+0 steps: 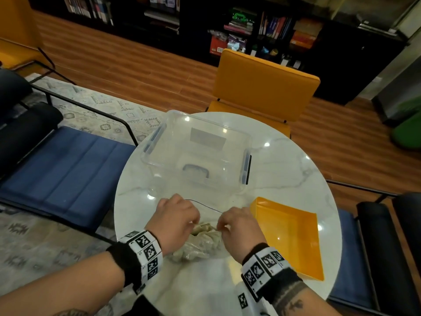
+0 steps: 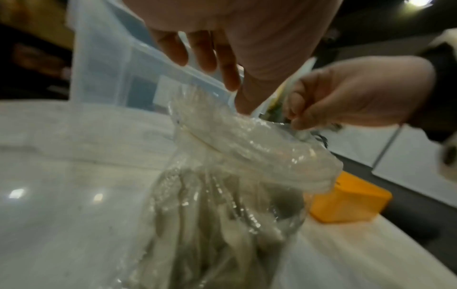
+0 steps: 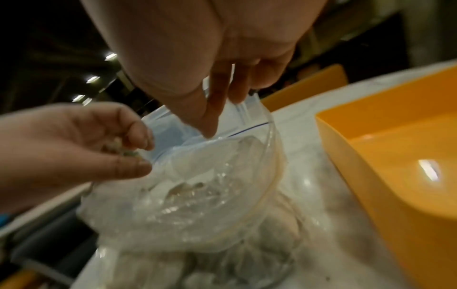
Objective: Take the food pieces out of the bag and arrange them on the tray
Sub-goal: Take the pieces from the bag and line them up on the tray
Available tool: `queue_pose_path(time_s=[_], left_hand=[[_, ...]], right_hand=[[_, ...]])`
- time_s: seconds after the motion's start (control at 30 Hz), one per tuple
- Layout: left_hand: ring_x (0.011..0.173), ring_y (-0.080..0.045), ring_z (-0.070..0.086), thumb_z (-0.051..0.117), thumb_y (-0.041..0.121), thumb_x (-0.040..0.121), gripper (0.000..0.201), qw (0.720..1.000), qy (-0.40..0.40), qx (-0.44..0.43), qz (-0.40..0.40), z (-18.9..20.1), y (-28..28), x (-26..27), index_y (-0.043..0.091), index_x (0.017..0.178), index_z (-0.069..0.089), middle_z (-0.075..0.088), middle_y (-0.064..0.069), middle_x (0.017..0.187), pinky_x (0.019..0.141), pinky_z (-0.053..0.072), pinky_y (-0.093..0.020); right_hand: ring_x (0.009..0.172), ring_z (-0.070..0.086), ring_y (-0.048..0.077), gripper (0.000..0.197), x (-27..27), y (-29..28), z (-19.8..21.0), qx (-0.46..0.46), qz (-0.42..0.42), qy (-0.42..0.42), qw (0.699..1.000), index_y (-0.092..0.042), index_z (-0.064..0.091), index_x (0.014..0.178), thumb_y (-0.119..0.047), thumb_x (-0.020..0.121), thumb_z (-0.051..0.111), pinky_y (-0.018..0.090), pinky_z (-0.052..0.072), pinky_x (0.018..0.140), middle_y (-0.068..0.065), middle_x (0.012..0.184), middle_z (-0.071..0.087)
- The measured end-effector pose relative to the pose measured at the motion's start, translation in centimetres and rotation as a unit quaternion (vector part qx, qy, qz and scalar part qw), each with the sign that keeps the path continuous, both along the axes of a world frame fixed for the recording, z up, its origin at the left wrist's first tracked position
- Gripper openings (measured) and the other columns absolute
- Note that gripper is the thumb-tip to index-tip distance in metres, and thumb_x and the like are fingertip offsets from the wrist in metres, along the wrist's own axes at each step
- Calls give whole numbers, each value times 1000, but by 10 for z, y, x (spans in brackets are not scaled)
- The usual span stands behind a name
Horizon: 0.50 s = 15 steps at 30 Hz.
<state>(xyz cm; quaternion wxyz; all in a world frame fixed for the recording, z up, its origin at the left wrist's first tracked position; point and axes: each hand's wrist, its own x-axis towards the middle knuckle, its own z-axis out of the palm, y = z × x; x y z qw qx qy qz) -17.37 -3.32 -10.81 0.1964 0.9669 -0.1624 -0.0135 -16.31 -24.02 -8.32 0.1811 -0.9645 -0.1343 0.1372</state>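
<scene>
A clear zip bag (image 1: pixel 200 246) holding several pale food pieces (image 2: pixel 222 246) lies on the white marble table (image 1: pixel 284 169), right in front of me. My left hand (image 1: pixel 193 224) pinches the left side of the bag's mouth between thumb and fingers (image 2: pixel 230 78). My right hand (image 1: pixel 222 226) pinches the opposite rim (image 3: pixel 217 121), so the mouth is held apart. The orange tray (image 1: pixel 293 236) sits just right of the bag and holds nothing. In the right wrist view the bag (image 3: pixel 197 195) gapes open beside the tray (image 3: pixel 395 156).
A clear plastic storage bin (image 1: pixel 196 151) with blue latches stands behind the bag, close to my hands. An orange chair (image 1: pixel 262 87) is at the table's far side, and blue seats (image 1: pixel 68 167) flank the table. The table's round edge runs near the tray's right corner.
</scene>
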Motion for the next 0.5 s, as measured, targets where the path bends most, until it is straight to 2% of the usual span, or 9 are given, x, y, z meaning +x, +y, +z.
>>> queue_pose_path(time_s=[0.03,0.1,0.2,0.3,0.4,0.5], left_hand=[[95,-12,49,73,30,77,19,998,20,53,-25,3,-2,0,34,90,60,62,19,88,81,38,-34],[104,-16,44,65,39,81,25,986,95,138,-20,9,-6,0,33,104,55,64,14,97,87,32,-36],[109,-19,35,67,46,76,48,970,144,196,8,13,-10,-4,28,114,44,55,10,107,84,23,-38],[114,-22,30,74,47,71,74,964,135,227,29,15,-16,-13,25,129,33,44,7,121,85,22,-41],[117,-23,30,78,46,69,90,965,101,238,34,14,-17,-13,23,139,25,37,7,129,86,23,-41],[118,-22,30,76,46,71,99,970,89,227,26,11,-15,-13,23,147,17,31,8,136,88,24,-40]], right_hand=[[109,50,18,26,2,5,2,-52,53,23,997,-31,68,106,-14,90,57,33,43,96,-7,112,63],[113,53,24,35,2,11,0,-155,115,63,979,-29,58,123,-21,89,59,38,43,95,-1,121,61],[118,53,28,64,-4,15,-7,-243,120,83,959,-18,37,137,-36,84,69,43,39,94,5,133,51],[115,55,29,90,-10,16,-11,-260,103,49,959,-11,22,145,-42,79,75,44,41,93,8,135,46],[110,56,28,94,-12,12,-11,-237,81,19,968,-13,21,142,-45,74,78,43,42,90,5,132,44],[114,54,29,100,-15,6,-13,-212,60,36,975,-17,18,144,-50,71,79,43,42,91,3,136,40]])
